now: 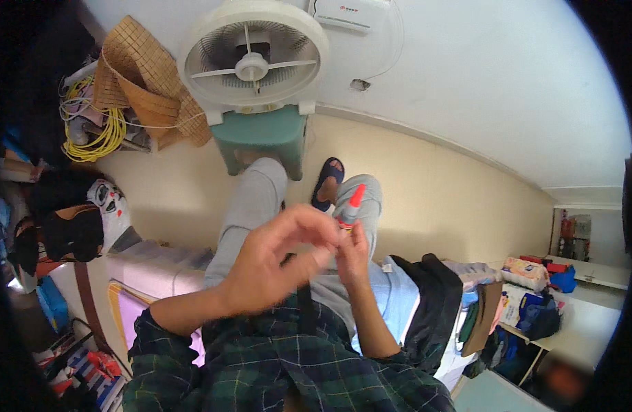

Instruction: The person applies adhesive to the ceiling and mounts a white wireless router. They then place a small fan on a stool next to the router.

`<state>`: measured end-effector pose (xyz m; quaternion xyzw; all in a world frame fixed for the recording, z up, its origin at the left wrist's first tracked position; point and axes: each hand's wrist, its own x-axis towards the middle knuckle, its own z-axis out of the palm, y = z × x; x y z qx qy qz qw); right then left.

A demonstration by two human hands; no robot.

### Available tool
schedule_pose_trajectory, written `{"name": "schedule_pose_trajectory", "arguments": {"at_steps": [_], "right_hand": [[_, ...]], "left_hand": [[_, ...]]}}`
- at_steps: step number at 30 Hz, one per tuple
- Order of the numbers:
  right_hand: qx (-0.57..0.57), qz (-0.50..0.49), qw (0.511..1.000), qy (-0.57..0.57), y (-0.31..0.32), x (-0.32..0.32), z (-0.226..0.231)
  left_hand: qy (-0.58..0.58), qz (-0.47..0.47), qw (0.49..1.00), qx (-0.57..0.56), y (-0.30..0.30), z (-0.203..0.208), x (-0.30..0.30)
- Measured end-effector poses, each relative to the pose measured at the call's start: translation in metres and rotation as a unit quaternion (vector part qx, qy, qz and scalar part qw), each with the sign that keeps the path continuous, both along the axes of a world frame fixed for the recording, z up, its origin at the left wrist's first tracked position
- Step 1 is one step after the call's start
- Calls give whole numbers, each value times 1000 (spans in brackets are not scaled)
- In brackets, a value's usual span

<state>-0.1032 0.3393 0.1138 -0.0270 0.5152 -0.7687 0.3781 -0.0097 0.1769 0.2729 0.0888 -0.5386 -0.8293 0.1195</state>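
Note:
My right hand [354, 257] is closed around the lower part of a small glue bottle with a grey neck and a pointed red cap [356, 197]. The bottle tilts, cap up and to the right, above my right knee. Beside it, my left hand [278, 257] is curved into a loose C, thumb and forefinger apart, with nothing visible between them. Its fingertips come close to the bottle's base, slightly blurred; whether they touch it I cannot tell. The lower part of the bottle is hidden by my fingers.
A white round fan [252, 65] stands on a green stool [261, 134] ahead of my legs. Yellow cable [99, 141] lies coiled near a woven mat [148, 72] at the far left. Clothes, including a black garment [433, 302], are piled at my right. A white box-shaped device [350, 15] is by the wall.

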Motion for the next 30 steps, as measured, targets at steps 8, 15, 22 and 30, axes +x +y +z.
{"name": "schedule_pose_trajectory", "arguments": {"at_steps": [8,15,22,30], "right_hand": [[34,-4,999,27,8,-20,-13],[118,37,962,242,-52,-40,-68],[157,92,883,432,-161,-88,-99],[169,116,808,553,-235,-127,-171]], "left_hand": [[-184,220,916,-280,-29,-194,70],[-181,276,944,19,-34,-226,66],[-140,286,947,49,-38,-222,59],[-173,318,929,84,-42,-234,72]]}}
